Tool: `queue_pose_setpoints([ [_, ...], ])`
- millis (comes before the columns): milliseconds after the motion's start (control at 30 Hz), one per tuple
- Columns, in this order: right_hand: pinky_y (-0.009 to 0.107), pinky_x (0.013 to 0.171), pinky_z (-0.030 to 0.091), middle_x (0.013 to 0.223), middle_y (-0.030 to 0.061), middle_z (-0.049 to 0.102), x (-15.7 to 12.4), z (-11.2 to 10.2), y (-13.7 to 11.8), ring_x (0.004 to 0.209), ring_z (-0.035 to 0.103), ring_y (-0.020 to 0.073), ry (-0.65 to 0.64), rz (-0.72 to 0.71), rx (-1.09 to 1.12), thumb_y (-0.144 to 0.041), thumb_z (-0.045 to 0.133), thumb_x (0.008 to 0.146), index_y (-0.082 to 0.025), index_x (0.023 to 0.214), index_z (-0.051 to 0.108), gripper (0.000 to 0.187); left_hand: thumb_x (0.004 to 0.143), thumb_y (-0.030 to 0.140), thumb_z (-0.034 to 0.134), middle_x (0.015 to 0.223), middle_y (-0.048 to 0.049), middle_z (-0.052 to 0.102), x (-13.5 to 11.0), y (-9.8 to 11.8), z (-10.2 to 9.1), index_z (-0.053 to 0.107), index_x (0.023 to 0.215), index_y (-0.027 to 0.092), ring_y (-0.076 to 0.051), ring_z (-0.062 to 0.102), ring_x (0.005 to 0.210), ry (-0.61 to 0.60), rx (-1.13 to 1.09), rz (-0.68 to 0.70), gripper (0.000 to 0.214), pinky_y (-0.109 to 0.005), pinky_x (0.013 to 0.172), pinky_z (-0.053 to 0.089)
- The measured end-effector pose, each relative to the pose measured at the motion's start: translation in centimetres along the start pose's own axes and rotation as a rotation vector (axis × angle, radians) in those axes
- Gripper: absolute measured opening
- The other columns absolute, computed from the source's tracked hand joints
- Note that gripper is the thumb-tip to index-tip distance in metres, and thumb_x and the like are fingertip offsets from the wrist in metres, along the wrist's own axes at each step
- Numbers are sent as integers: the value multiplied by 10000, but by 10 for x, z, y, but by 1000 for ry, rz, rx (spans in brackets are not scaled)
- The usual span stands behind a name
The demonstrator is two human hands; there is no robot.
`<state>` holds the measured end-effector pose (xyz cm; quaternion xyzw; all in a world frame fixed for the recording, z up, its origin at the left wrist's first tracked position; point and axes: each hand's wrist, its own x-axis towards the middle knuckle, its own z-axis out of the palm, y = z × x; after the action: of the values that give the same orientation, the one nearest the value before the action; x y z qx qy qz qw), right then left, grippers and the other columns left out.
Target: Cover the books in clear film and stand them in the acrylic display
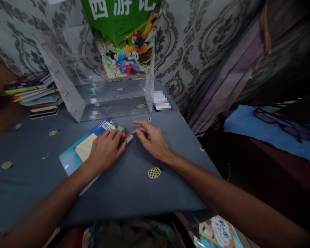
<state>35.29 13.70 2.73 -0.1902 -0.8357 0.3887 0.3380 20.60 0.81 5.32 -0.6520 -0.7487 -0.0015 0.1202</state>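
My left hand (105,150) lies over a paperback book (80,153) with a blue cover, and its fingers curl across the book's far end. The book rests flat on a dark grey-blue tablecloth (124,193), just in front of a clear acrylic display case (105,100). My right hand (151,139) is spread open, its fingertips close beside the book's right corner. Nothing is in this hand. Whether those fingertips touch the corner is hard to tell.
A green illustrated book (124,44) stands behind the case. Stacked books (33,94) lie at the table's far left. The table's right edge drops to a dark surface with a blue cloth (263,129) and eyeglasses (281,120). Another book (217,232) lies below the near edge.
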Motion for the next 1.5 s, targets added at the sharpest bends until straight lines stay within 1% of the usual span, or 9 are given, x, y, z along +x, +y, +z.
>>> queue_pose_setpoints([
  [133, 326, 760, 512, 957, 45, 778, 0, 0, 1, 841, 676, 174, -4, 3, 0, -181, 485, 960, -196, 1240, 586, 298, 1021, 406, 401, 1048, -109, 691, 0, 0, 0, 631, 1063, 175, -277, 620, 1019, -6, 29, 9, 329, -374, 804, 507],
  [433, 319, 742, 500, 955, 37, 782, 1, 1, 2, 821, 680, 173, -3, 12, -4, -183, 480, 948, -194, 1231, 593, 305, 1016, 400, 391, 1091, -122, 689, 0, 1, -2, 641, 1092, 173, -274, 613, 1028, -23, -5, -12, 346, -391, 828, 518],
  [567, 313, 725, 496, 971, 35, 783, 2, 0, 2, 805, 682, 167, -12, 17, -4, -174, 482, 944, -196, 1231, 593, 309, 1016, 401, 397, 1080, -119, 690, 0, 1, -2, 643, 1087, 172, -277, 621, 1022, -12, -10, -10, 343, -386, 805, 519],
  [700, 306, 708, 491, 941, 35, 784, 1, 0, 2, 768, 669, 160, -10, 15, -15, -162, 489, 945, -186, 1230, 596, 306, 1012, 399, 420, 1071, -117, 693, 0, 1, -3, 641, 1097, 170, -280, 627, 1027, -12, -3, -10, 329, -382, 803, 516],
  [833, 312, 710, 503, 952, 42, 783, 1, 0, 1, 777, 670, 166, -9, 18, -1, -171, 495, 948, -189, 1233, 596, 304, 1016, 404, 419, 1061, -112, 698, 0, 2, -3, 643, 1068, 168, -275, 627, 1027, -23, 27, -3, 330, -378, 807, 521],
  [1067, 316, 740, 508, 949, 44, 778, 1, 0, 1, 822, 677, 174, -23, 21, 5, -155, 486, 939, -176, 1210, 609, 299, 1035, 346, 365, 1078, -129, 718, 0, 3, 0, 652, 1103, 148, -284, 638, 1031, -15, 29, -6, 354, -382, 776, 531],
  [1200, 316, 758, 505, 929, 28, 777, 1, 1, 3, 833, 677, 172, -22, 10, -13, -140, 493, 931, -194, 1195, 620, 298, 1031, 337, 381, 1094, -126, 725, 0, 2, 1, 662, 1115, 146, -290, 647, 1032, -3, 22, 1, 350, -392, 781, 541],
  [1333, 318, 783, 504, 922, 31, 776, 1, 1, 5, 847, 676, 172, -3, -13, -13, -136, 500, 931, -189, 1189, 628, 292, 1027, 330, 395, 1099, -118, 727, 0, 1, 1, 672, 1098, 150, -280, 653, 1015, 17, 40, 8, 337, -379, 777, 540],
  [1500, 342, 822, 514, 966, 44, 769, 0, 2, 4, 884, 672, 185, 18, -35, -22, -153, 486, 946, -195, 1199, 630, 294, 1030, 336, 388, 1065, -115, 734, -1, 2, 3, 674, 1092, 146, -280, 658, 997, 41, 54, 11, 349, -369, 733, 533],
])
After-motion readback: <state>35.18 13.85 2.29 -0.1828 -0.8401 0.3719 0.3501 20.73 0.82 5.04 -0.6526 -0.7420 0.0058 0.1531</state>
